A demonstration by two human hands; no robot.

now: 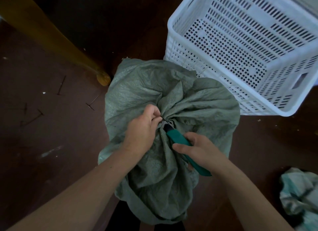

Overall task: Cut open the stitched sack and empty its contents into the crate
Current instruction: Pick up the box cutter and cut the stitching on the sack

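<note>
A grey-green woven sack (pixel 197 101) stands upright on the floor in front of me, its top gathered into a tight, puckered knot. My left hand (pixel 142 127) pinches the gathered fabric and a dark thread at that knot. My right hand (pixel 199 149) grips a green-handled utility knife (pixel 179 138), whose dark tip points at the gathered neck right beside my left fingers. A white perforated plastic crate (pixel 244 110) stands just behind and to the right of the sack; nothing shows inside it.
The floor (pixel 51 144) is dark red-brown, with dark threads (pixel 93 103) and small scraps scattered at left. A yellow wooden leg (pixel 56 41) slants down at upper left. A crumpled pale green sack (pixel 299 196) lies at lower right.
</note>
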